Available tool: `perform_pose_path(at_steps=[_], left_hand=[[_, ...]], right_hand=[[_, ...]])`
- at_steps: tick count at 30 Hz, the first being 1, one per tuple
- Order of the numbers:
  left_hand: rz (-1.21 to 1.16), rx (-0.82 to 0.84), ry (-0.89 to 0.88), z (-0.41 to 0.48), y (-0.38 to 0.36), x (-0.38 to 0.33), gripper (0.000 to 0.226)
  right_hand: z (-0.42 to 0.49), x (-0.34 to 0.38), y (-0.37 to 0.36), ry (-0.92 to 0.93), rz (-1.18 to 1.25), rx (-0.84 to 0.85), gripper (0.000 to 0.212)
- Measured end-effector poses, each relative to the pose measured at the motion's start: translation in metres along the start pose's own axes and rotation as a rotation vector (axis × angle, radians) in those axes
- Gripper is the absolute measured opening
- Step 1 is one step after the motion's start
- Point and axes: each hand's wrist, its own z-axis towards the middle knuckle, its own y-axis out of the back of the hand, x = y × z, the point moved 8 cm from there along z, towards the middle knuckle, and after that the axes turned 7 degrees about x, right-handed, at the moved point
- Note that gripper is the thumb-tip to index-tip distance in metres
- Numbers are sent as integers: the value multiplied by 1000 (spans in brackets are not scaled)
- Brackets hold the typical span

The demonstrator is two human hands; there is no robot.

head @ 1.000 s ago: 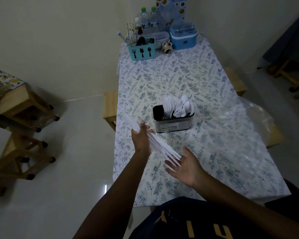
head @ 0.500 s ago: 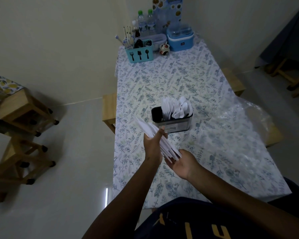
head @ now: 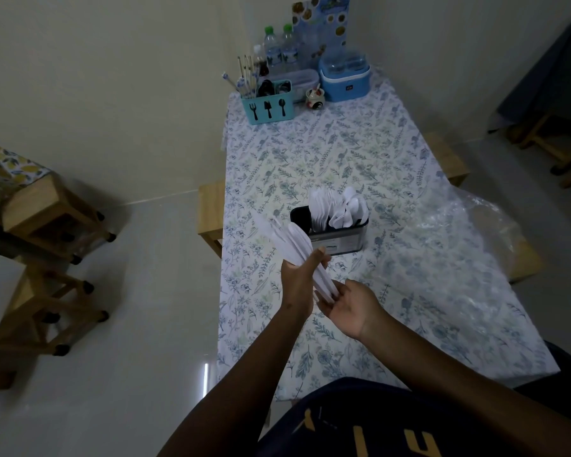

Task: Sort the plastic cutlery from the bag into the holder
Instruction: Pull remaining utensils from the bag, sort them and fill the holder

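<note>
White plastic cutlery bundle (head: pixel 285 237) tilted up-left, gripped mid-length by left hand (head: pixel 298 282), fingers curled round it. Right hand (head: pixel 351 306) palm-up, fingers relaxed, touching the handle ends. Holder (head: pixel 338 237) just beyond, part filled; bag (head: pixel 472 225) at right.

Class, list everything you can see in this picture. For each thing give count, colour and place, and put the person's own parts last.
table: one, floral cloth, centre
holder: one, grey metal, mid-table
cutlery in holder: many, white, upright
cutlery bundle: one bunch, white, held before the holder
plastic bag: one, clear, table's right edge
caddy: one, teal, table's far left corner
water bottles: two, green caps, behind the caddy
cooler box: one, blue, table's far end
wooden stools: at least two, pale wood, floor at left
left hand: one, grips the bundle
right hand: one, open, palm up under the bundle's lower ends
</note>
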Motion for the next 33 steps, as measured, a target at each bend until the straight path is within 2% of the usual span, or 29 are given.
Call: perform_pose_path(at_steps=[3,9,13,15,18,23,29,33], left_hand=[[-3,1,-3,1,1,0,32],[-35,-3,-35,5,4,-5,37],[-38,12,-40,5,6,-1,55],[18,40,-40,4,4,1,48],[42,20,-31,4,5,2,22],[93,21,-8,4,5,-3,39],[117,59,77,2,6,0,34],[128,177,242,-6,3,12,29]], right_hand=[[-4,-2,-7,-12,-18,37,51],[-6,-1,-4,-2,-44,16,50],[-8,1,-6,5,-10,19,53],[-7,1,-7,9,6,20,55],[-8,3,-9,21,9,25,52],[-4,8,-2,34,-56,5,51],[1,17,0,33,-96,34,53],[5,43,-17,88,-245,105,54]])
